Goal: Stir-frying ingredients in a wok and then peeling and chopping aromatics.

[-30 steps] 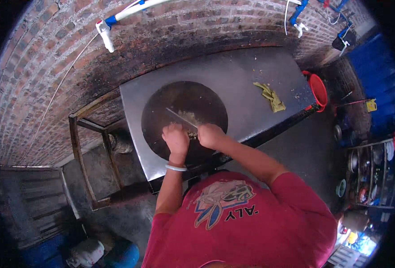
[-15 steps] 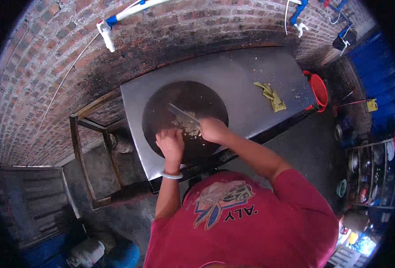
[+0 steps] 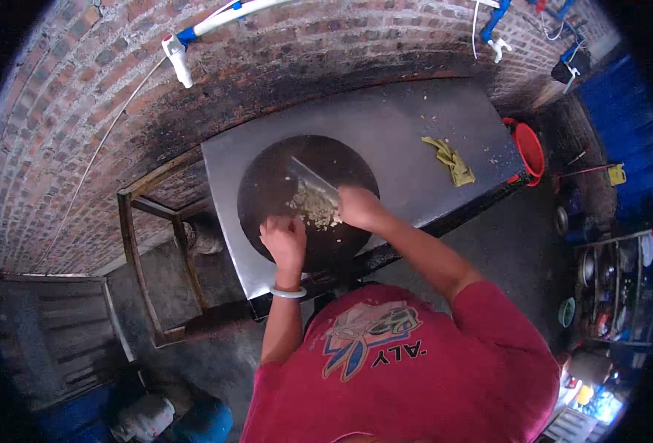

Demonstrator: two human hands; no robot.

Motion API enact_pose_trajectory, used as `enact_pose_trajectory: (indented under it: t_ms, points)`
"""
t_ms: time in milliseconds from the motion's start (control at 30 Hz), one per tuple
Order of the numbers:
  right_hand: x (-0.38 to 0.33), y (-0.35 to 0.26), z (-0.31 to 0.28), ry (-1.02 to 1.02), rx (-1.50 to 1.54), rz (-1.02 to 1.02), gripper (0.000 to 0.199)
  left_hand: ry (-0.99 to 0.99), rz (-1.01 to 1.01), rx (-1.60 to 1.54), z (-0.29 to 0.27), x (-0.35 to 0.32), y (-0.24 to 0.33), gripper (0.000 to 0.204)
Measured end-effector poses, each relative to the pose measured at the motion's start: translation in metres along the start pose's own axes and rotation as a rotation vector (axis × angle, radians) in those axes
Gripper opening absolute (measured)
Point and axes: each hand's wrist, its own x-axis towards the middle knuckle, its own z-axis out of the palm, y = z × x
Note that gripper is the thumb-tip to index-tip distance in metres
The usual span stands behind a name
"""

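My right hand (image 3: 360, 208) is wrapped round the handle of a kitchen knife (image 3: 313, 176). Its blade points to the far left, along the far side of a heap of pale chopped pieces (image 3: 315, 207). The heap lies on a large round dark chopping board (image 3: 264, 177); what food it is cannot be told. My left hand (image 3: 283, 240), a white bangle on its wrist, is curled at the near left side of the heap. Its fingertips are hidden, so anything inside them does not show.
The board sits on a metal-topped table (image 3: 397, 118) against a brick wall. A crumpled yellow-green cloth (image 3: 452, 161) and scattered crumbs lie on its right part. A red bucket (image 3: 531, 153) stands past the right end, a bare frame (image 3: 138, 258) at the left.
The knife and right hand have shifted slightly away and right, and more of the chopped heap shows. My left hand stays curled in nearly the same spot.
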Motion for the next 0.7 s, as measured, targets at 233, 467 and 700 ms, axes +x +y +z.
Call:
enact_pose_trajectory:
  t_ms: [233,467,700]
  points:
    - [0.006,0.009,0.008,0.045,-0.045,-0.062,0.022,-0.041,-0.074,-0.185,0.011,-0.001,-0.003,0.005]
    - [0.002,0.009,0.001,0.120,0.011,-0.163,0.021,-0.150,0.122,-0.185,0.009,0.018,0.010,0.028]
    - [0.006,0.031,0.001,-0.122,0.776,0.235,0.016,-0.269,0.262,-0.002,-0.007,0.009,0.044,0.062]
